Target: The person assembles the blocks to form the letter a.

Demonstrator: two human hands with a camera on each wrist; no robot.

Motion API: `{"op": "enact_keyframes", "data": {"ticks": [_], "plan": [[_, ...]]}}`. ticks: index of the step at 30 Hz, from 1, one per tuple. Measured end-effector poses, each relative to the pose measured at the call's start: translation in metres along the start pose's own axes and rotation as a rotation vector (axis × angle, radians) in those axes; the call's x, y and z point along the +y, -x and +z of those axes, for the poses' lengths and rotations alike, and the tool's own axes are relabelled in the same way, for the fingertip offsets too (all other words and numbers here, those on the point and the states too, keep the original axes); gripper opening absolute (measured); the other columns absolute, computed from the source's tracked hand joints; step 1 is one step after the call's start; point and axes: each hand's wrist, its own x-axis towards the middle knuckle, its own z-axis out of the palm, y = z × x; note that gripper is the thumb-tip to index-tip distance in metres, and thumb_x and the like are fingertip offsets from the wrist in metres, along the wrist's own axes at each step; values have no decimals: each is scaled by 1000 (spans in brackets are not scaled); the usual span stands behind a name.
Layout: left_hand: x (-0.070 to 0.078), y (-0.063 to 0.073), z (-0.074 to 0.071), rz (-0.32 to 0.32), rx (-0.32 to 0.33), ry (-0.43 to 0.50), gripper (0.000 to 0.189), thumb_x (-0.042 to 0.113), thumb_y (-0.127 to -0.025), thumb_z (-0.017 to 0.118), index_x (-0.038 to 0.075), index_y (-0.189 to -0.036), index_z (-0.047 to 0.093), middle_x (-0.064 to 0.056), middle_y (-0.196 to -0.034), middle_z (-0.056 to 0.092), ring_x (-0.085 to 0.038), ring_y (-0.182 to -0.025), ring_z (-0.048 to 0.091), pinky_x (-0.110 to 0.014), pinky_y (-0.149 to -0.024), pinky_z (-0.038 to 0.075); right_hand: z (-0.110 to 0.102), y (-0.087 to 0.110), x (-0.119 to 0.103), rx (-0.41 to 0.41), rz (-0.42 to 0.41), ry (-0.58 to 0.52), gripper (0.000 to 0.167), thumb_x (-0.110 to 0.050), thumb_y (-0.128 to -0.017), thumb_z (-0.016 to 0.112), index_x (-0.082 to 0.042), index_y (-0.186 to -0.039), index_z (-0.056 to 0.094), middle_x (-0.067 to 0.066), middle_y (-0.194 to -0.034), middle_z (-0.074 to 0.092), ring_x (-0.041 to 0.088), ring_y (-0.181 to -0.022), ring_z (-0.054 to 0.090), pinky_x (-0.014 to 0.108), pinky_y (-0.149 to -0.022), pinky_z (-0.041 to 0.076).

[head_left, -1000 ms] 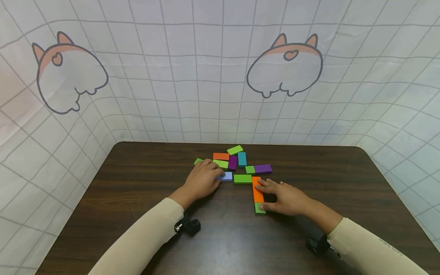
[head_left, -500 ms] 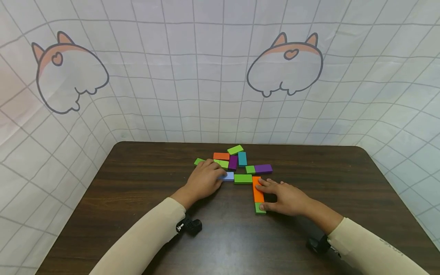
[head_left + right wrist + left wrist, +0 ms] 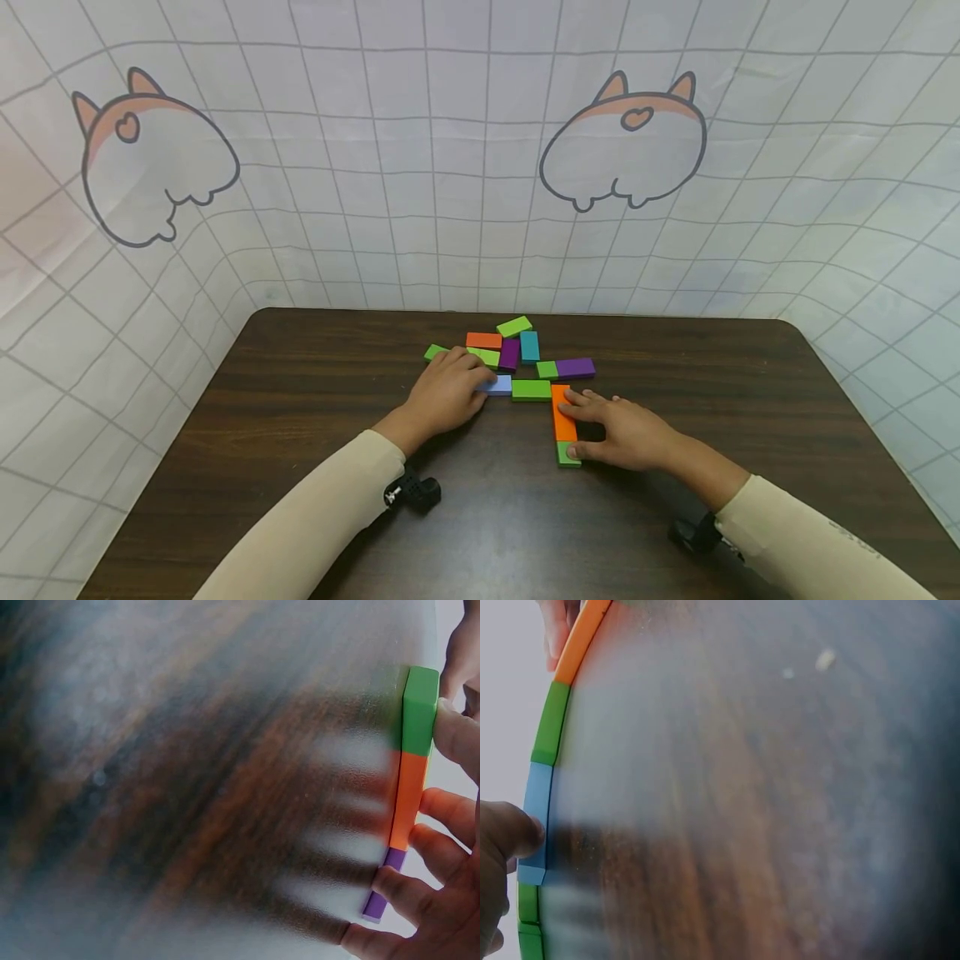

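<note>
A light blue block (image 3: 501, 385) lies flat on the table, its left part hidden under my left hand (image 3: 444, 390). In the left wrist view the left thumb (image 3: 517, 831) presses against the near side of the blue block (image 3: 537, 795), and in the head view bent fingers reach over it. End to end with it, on its right, lies a green block (image 3: 531, 391). My right hand (image 3: 626, 429) rests with spread fingers along an orange block (image 3: 563, 412). Its thumb touches a smaller green block (image 3: 567, 454) at the orange block's near end.
Behind the hands lie an orange-red block (image 3: 483, 340), a lime block (image 3: 513, 326), a dark purple block (image 3: 509, 354) and a teal block (image 3: 529, 347). A long purple block (image 3: 576, 367) meets a short green one (image 3: 547, 370). White grid-patterned cloth (image 3: 480, 167) surrounds the dark table (image 3: 300, 400).
My left hand has shifted slightly right with the light blue block, which now meets the green block's end. The right hand has stayed in place.
</note>
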Motion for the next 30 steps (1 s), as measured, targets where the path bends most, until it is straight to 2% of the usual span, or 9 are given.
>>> {"op": "enact_keyframes", "data": {"ticks": [8, 14, 25, 30], "plan": [[-4, 3, -4, -30, -35, 43, 30, 30, -98, 68, 21, -126, 71, -1, -123, 64, -24, -124, 51, -46, -109, 38, 0, 0, -1, 1, 4, 2, 75, -56, -93, 68, -13, -152, 52, 9, -160, 40, 35, -146, 36, 65, -112, 30], [-11, 7, -7, -58, -4, 65, 33, 35, -100, 61, 22, -129, 70, -2, -127, 62, -24, -126, 50, -50, -109, 37, -1, 0, -2, -1, 3, 2, 75, -56, -93, 68, -12, -152, 52, 10, -160, 39, 36, -146, 36, 66, -111, 30], [-30, 15, -13, -121, 34, 67, 34, 31, -102, 58, 15, -130, 68, -5, -131, 61, -27, -128, 50, -49, -110, 36, -1, 0, -3, -6, 8, -3, 75, -57, -94, 67, -11, -152, 51, 10, -160, 39, 36, -147, 35, 66, -112, 29], [-39, 18, -14, -153, 25, 60, 35, 29, -101, 60, 14, -132, 67, -6, -135, 60, -28, -130, 49, -50, -110, 36, -1, 0, -3, -9, 12, -5, 75, -56, -94, 67, -12, -152, 51, 9, -161, 38, 35, -147, 35, 65, -112, 29]]}}
